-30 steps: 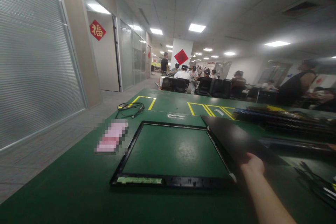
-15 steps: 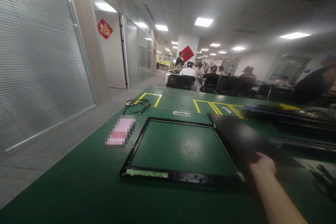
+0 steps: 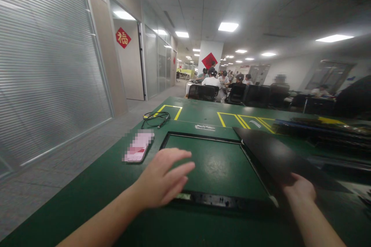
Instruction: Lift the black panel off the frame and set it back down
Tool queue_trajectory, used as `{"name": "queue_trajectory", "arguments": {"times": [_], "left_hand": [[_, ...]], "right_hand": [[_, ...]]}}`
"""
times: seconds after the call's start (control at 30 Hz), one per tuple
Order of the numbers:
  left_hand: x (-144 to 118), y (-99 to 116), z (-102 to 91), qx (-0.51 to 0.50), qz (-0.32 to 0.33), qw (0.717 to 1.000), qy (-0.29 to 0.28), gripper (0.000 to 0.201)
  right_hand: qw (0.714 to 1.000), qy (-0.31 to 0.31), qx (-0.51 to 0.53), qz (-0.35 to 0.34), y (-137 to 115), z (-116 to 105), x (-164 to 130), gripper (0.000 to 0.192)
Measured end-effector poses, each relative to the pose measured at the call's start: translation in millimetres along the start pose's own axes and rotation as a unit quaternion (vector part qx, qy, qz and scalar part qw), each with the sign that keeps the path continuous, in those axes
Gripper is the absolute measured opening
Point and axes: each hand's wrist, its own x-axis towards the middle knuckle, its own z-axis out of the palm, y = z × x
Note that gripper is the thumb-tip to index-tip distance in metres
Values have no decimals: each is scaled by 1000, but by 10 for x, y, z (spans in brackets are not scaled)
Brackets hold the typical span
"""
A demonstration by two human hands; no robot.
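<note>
A black rectangular frame lies flat on the green table, its middle showing bare tabletop. Over its left front part hovers my left hand, fingers stretched out and apart, holding nothing; it hides the frame's left side. My right hand grips the near edge of a dark flat panel, thumb on top and the other fingers hidden beneath. That panel is tilted beside the frame's right side and overlaps or touches it there; exactly which I cannot tell.
A pink phone and a coiled black cable lie at the left. Dark flat parts are stacked at the right. Yellow tape outlines mark the table's far part. Several people sit beyond, near black chairs.
My left hand has come into view from the lower left and is now above the frame. My right hand still holds the panel. The whole view has shifted slightly.
</note>
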Motion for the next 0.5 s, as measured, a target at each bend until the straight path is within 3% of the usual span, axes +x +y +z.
{"name": "queue_trajectory", "arguments": {"times": [0.1,0.2,0.3,0.5], "left_hand": [[115,-456,175,19,-74,994,-83,45],[-12,-749,331,-3,-168,975,-146,50],[-115,-816,375,3,-209,955,-208,46],[-38,-704,288,14,-212,949,-233,45]], "right_hand": [[1000,-14,0,-4,3,-6,33,37],[1000,-29,0,-1,7,-10,66,37],[999,-43,7,4,8,-5,88,37],[999,-48,23,7,29,5,153,37]]}}
